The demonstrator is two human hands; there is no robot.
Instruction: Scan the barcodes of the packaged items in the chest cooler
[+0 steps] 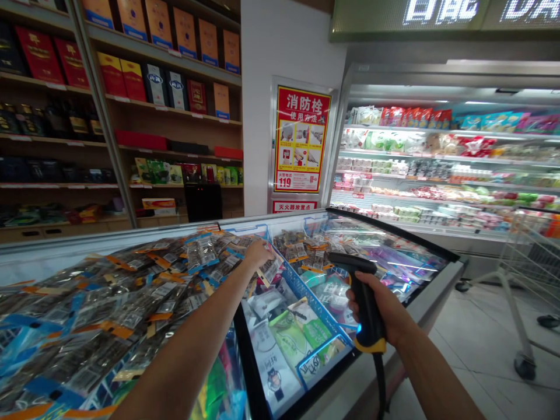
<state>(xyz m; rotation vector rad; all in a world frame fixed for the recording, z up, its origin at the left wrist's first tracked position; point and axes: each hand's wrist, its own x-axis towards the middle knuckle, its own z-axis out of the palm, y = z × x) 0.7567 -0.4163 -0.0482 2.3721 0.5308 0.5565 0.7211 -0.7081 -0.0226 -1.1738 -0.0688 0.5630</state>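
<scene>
My left hand reaches far forward over the chest freezer. Its fingers are closed on a small clear packet at the edge of a heap of packets with blue and orange labels. My right hand grips the black and yellow handle of a barcode scanner, whose head points left over the freezer's glass lid. Under the glass lie frozen goods in white and green bags.
Wooden shelves with boxed goods fill the left wall. A red fire hydrant notice hangs on the white pillar. An open chilled display case runs along the right. A shopping trolley stands on the tiled floor at the right.
</scene>
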